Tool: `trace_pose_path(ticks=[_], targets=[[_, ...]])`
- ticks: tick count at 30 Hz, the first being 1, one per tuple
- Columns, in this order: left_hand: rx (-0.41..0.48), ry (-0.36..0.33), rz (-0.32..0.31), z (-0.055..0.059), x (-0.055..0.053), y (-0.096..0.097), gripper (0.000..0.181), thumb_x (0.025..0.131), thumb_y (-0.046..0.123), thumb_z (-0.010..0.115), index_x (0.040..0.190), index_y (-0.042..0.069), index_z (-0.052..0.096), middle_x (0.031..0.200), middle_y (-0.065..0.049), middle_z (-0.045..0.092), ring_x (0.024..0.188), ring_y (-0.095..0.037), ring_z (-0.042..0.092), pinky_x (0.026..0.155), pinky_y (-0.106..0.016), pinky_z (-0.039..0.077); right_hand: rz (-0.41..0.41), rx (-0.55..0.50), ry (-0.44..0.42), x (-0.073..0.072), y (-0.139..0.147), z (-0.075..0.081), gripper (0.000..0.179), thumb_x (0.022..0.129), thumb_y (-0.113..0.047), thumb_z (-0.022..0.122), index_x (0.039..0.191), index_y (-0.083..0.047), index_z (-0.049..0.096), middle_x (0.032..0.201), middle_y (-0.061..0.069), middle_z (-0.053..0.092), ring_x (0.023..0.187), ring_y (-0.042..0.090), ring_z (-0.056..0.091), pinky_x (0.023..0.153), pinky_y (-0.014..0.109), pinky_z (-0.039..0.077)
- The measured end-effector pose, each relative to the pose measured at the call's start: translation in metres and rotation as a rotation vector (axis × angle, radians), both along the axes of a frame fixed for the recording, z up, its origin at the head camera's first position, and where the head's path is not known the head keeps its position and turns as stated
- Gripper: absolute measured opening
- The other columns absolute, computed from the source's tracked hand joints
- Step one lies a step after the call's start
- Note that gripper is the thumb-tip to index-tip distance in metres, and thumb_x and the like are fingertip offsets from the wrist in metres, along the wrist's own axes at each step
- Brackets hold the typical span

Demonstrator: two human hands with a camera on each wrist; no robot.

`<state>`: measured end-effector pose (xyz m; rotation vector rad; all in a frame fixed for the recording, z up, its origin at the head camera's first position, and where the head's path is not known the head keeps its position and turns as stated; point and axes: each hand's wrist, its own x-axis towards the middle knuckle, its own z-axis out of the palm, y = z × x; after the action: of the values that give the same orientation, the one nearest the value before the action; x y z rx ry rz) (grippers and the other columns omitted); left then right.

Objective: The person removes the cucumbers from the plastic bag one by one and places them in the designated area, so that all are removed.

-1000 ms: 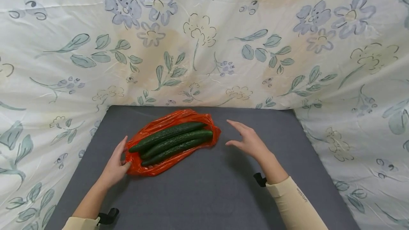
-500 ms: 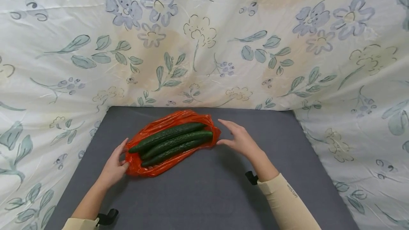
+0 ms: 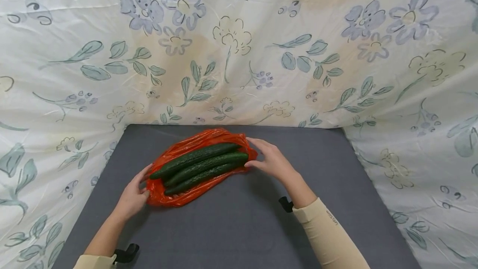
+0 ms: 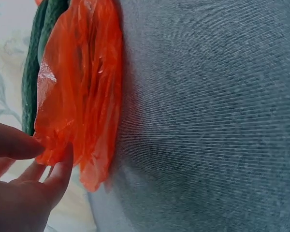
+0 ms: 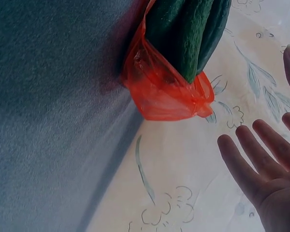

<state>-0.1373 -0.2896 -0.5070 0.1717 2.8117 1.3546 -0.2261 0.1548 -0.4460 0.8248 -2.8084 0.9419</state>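
Note:
Three long dark-green cucumbers (image 3: 207,164) lie side by side in a crinkled red plastic bag (image 3: 194,192) whose opening faces up, so most of their length shows. My left hand (image 3: 132,196) is at the bag's left end; in the left wrist view its thumb and fingers pinch the thin plastic (image 4: 53,152) at the edge. At the bag's right end is my right hand (image 3: 270,159), thumb and fingers spread apart around the cucumber tips. The right wrist view shows its straight fingers (image 5: 241,164) with nothing between them.
A dark grey cloth-covered table (image 3: 231,231) lies beneath the bag. White fabric with flower and leaf prints (image 3: 231,74) hangs behind it and along both sides. Black camera mounts (image 3: 127,253) sit on the wrists.
My right hand has moved left from beside the bag to its right end. The left hand stays at the left end, and the bag and cucumbers keep their place.

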Motion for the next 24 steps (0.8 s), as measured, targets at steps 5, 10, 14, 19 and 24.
trace_pose_path(ticks=[5,10,14,19,24], targets=[[-0.028,0.016,0.005,0.001,0.003,0.002,0.081,0.085,-0.016,0.051,0.159,0.007,0.028,0.154,-0.024,0.039,0.138,-0.045,0.040,0.091,-0.033,0.053,0.030,-0.002,0.003,0.000,-0.006,0.000,0.083,0.081,-0.034,0.082,0.153,-0.014,0.045,0.151,0.011,0.051,0.135,0.031,0.052,0.105,0.051,0.047],[0.007,-0.029,0.007,-0.002,0.001,0.002,0.081,0.085,-0.015,0.049,0.160,0.008,0.027,0.156,-0.024,0.037,0.138,-0.045,0.039,0.085,-0.015,0.048,0.038,0.000,-0.003,-0.002,-0.012,0.001,0.084,0.082,-0.035,0.081,0.154,-0.017,0.043,0.152,0.010,0.051,0.135,0.030,0.052,0.105,0.049,0.047],[0.024,-0.039,0.004,-0.001,0.000,0.003,0.077,0.090,-0.011,0.054,0.159,0.008,0.027,0.156,-0.025,0.036,0.138,-0.046,0.039,0.097,-0.046,0.052,0.060,-0.013,-0.016,-0.005,-0.018,0.000,0.083,0.083,-0.036,0.080,0.155,-0.019,0.043,0.154,0.008,0.049,0.138,0.029,0.049,0.107,0.049,0.045],[0.050,-0.044,-0.006,0.001,0.000,0.003,0.074,0.094,-0.001,0.062,0.159,0.007,0.028,0.154,-0.029,0.037,0.136,-0.049,0.041,0.098,-0.059,0.047,0.087,-0.023,-0.020,-0.010,-0.031,0.002,0.082,0.084,-0.038,0.079,0.155,-0.022,0.042,0.154,0.005,0.048,0.140,0.027,0.048,0.108,0.049,0.044],[0.027,-0.053,-0.004,0.000,-0.002,0.003,0.074,0.092,0.000,0.064,0.158,0.005,0.029,0.152,-0.031,0.039,0.133,-0.051,0.043,0.088,-0.039,0.056,0.125,-0.012,-0.012,-0.015,-0.043,0.006,0.080,0.084,-0.035,0.079,0.154,-0.021,0.044,0.152,0.005,0.051,0.137,0.025,0.050,0.107,0.046,0.045]])
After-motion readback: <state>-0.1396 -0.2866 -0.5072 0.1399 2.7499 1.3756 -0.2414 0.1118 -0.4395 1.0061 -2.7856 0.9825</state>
